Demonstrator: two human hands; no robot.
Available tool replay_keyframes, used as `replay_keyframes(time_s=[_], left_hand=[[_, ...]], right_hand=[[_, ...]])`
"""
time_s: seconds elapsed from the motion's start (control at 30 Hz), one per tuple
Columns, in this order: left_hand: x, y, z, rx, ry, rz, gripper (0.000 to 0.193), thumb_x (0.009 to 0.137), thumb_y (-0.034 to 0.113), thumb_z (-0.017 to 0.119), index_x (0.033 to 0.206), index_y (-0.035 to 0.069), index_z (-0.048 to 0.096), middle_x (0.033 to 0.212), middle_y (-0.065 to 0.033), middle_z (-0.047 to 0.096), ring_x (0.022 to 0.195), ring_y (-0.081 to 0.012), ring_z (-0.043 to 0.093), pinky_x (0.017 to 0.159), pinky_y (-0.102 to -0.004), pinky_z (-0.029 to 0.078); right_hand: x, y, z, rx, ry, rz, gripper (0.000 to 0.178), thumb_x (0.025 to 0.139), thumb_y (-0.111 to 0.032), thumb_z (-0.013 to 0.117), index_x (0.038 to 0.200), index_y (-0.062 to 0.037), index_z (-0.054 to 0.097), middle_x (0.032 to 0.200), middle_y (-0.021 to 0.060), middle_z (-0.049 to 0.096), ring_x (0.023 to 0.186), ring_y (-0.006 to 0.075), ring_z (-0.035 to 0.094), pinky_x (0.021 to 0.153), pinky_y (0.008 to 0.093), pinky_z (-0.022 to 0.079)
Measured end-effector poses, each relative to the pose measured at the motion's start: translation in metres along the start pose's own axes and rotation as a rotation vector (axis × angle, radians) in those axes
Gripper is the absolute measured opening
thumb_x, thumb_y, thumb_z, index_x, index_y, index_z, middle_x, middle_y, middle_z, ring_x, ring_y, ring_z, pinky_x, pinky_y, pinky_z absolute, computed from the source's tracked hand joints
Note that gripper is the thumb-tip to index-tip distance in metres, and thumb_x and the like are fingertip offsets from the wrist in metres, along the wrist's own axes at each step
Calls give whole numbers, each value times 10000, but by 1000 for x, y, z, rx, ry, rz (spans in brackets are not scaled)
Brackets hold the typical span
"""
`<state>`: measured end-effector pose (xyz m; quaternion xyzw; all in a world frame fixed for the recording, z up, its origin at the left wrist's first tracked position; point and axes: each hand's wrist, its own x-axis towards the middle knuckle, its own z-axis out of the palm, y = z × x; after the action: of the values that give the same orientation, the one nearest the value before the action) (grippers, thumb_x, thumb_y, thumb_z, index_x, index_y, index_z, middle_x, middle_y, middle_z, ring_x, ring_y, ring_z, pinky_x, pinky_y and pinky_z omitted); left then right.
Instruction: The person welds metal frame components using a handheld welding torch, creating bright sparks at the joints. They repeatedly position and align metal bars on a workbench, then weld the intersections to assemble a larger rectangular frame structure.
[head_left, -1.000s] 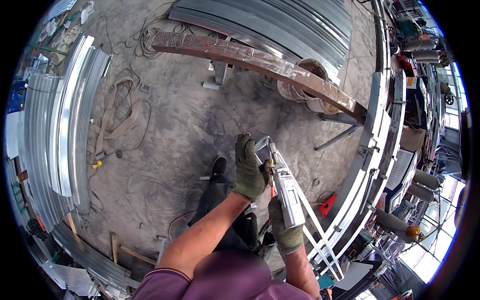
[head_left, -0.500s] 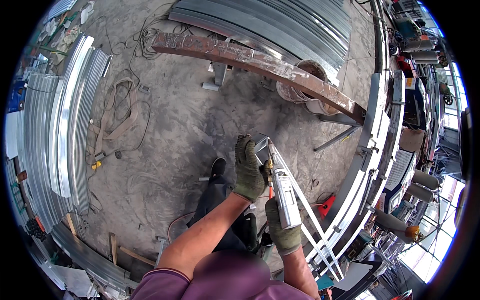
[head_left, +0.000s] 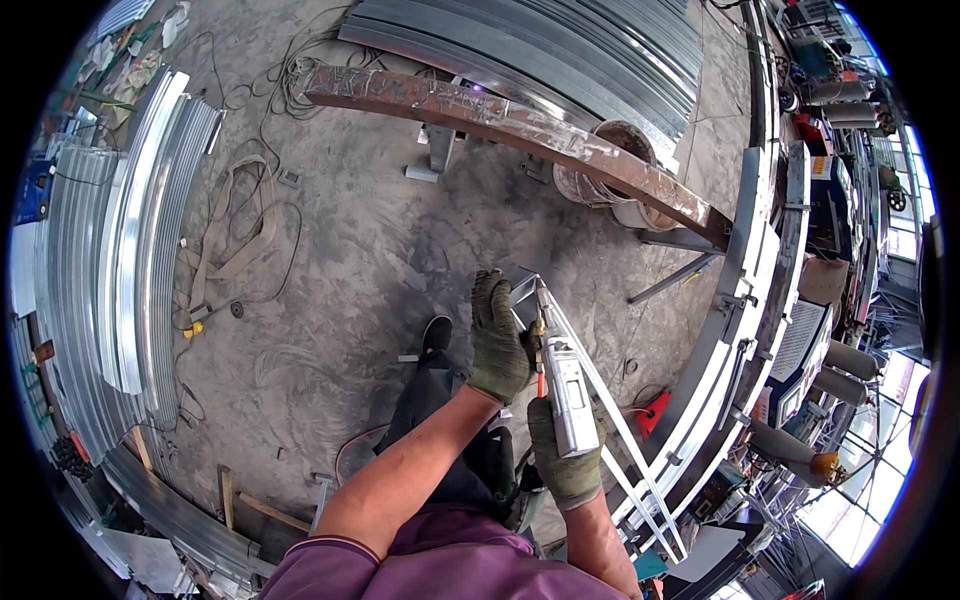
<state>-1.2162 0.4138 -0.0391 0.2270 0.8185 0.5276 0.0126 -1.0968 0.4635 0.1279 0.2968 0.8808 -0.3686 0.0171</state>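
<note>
My right hand, in a green-grey work glove, is closed round the underside of a silver handheld welding gun. The gun's narrow nozzle points away from me, at the corner of a slim metal frame made of thin bars. My left hand, gloved alike, is at the frame's far corner. Its fingers stretch forward close together, and the thumb side lies beside the gun's brass-coloured front part. The frame runs between fingers and thumb; the exact contact is hidden. A red-orange piece shows beside the gun.
A scuffed brown steel beam crosses ahead, with buckets under its right part. Metal profiles lie stacked ahead and at left. A strap and cables lie on the floor. Long rails run along the right.
A small violet bright spot now shows by the brown beam. The gun's rear has shifted slightly left. My head covering has moved out of the lower middle. The left hand stays put.
</note>
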Motion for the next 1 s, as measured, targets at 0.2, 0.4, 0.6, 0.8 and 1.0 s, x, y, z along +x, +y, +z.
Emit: replay_keyframes(time_s=[0.2,0.4,0.6,0.8,1.0], left_hand=[[-2,-4,3,19,-6,-5,830,883,170,786,1563,-79,380,1586,-324,425,1475,-561,419,1248,-615,352],[3,7,-4,33,-53,-57,879,847,135,794,1588,-54,362,1585,-299,419,1484,-530,412,1237,-585,375],[8,7,-5,12,-20,-12,800,868,165,767,1546,-39,394,1562,-293,444,1463,-524,439,1228,-593,386],[6,2,-2,30,8,11,822,866,248,827,1529,-29,428,1512,-279,487,1447,-505,464,1209,-565,406],[5,3,-2,33,-10,24,768,944,238,716,1558,-49,354,1545,-317,445,1420,-543,459,1202,-625,393]], right_hand=[[1,-5,0,-3,4,5,230,970,-162,775,1167,-49,742,969,176,733,806,396,727,690,459,587],[0,-1,1,-19,19,-37,229,970,-168,783,1160,-47,740,961,178,732,802,396,726,679,463,582],[1,-3,0,-34,10,-50,237,979,-187,785,1165,-47,740,958,175,734,804,398,727,678,462,580],[1,-3,-1,-20,3,-27,243,978,-191,782,1169,-46,740,960,175,734,806,400,728,681,461,581],[0,-6,-3,34,-2,31,246,971,-184,785,1165,-41,737,958,177,736,808,399,730,690,459,584]])
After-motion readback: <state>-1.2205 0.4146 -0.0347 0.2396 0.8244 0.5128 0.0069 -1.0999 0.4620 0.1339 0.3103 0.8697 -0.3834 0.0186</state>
